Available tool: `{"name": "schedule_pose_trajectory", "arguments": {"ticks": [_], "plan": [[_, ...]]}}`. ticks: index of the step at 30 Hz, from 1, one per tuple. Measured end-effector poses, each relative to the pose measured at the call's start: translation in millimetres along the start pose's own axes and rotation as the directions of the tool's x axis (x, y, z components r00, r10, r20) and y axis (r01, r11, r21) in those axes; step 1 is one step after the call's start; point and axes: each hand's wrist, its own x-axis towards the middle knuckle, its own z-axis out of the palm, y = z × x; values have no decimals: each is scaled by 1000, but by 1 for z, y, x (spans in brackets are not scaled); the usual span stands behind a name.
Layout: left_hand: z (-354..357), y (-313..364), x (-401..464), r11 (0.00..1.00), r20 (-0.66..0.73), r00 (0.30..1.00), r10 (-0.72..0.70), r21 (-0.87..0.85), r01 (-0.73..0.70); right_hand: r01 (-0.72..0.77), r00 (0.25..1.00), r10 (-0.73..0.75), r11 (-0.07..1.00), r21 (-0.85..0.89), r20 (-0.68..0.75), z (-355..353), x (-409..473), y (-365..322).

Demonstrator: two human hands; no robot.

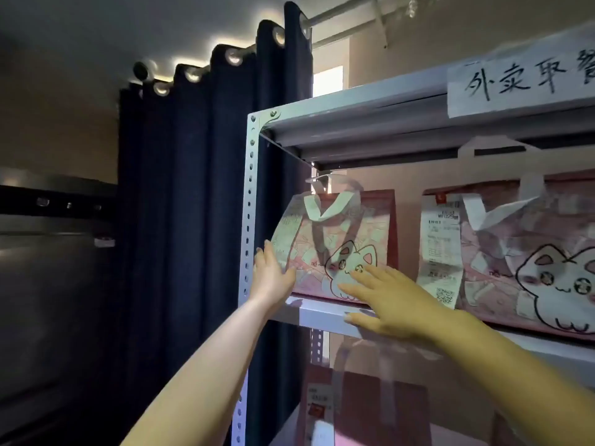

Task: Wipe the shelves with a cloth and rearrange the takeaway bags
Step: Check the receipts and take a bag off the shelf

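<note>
dim room, with a dark blue curtain (206, 194) hanging just left of a grey metal shelf rack (248, 201), which serves as the landmark. on the rack's middle shelf (322, 313) stand two pink takeaway bags with cat drawings: the left bag (347, 239) sits at the shelf's left end beside the rack's front post, the right bag (515, 262) stands near it, apart, with a long receipt hanging down its front. a paper sign (521, 85) with handwritten characters is stuck on the shelf above. more bags (370, 400) stand on the shelf below.

the left hand (272, 275) lies flat, fingers straight, against the left bag's left edge. the right hand (383, 300) is spread, fingers straight, pressing the bag's front, thumb along the shelf lip. neither grasps anything.

no cloth shows, so wiping cannot be judged. rearranging looks under way: the left bag is likely being squared up, and the lower bags may remain.
</note>
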Motion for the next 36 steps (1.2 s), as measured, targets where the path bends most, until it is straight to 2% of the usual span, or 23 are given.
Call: {"name": "schedule_pose_trajectory", "arguments": {"ticks": [5, 8, 12, 14, 18, 21, 23, 26, 29, 30, 34, 36], "plan": [[9, 2, 21, 990, 39, 996, -83, -113, 87, 4, 1000, -4, 1000, -1, 4, 10, 8, -1], [12, 0, 25, 986, 56, 995, -85, -140, 92, -24, 1000, 24, 1000, -12, -7, 12, 8, 1], [17, 1, 13, 995, -1, 1000, 24, -102, -24, -59, 996, 67, 992, 114, -65, 11, 12, 3], [19, 1, 5, 988, -57, 991, 119, -94, -124, -69, 988, 101, 968, 240, -121, 10, 19, 1], [18, 2, -9, 959, -141, 964, 224, -145, -244, -75, 954, 214, 847, 526, -210, 6, 39, -9], [13, 3, -16, 902, -70, 986, 149, -399, -165, -79, 923, 310, 732, 676, -228, 3, 58, -15], [9, 2, -19, 821, -3, 994, 108, -564, -91, -65, 900, 390, 560, 826, -194, 1, 72, -19], [6, -1, -21, 737, 95, 994, 60, -676, 20, -66, 858, 507, 259, 964, -78, -7, 94, -28], [7, -8, -19, 699, 159, 986, 40, -710, 86, -60, 841, 541, 87, 994, 4, -16, 112, -39], [7, -9, -18, 695, 166, 985, 41, -713, 91, -56, 833, 554, 65, 996, 11, -17, 117, -41], [6, -16, -14, 722, 151, 987, 61, -690, 61, -69, 782, 622, 143, 987, -35, -11, 130, -46], [6, -17, -14, 724, 156, 985, 76, -687, 53, -55, 781, 623, 134, 989, -41, -7, 132, -49]]}}
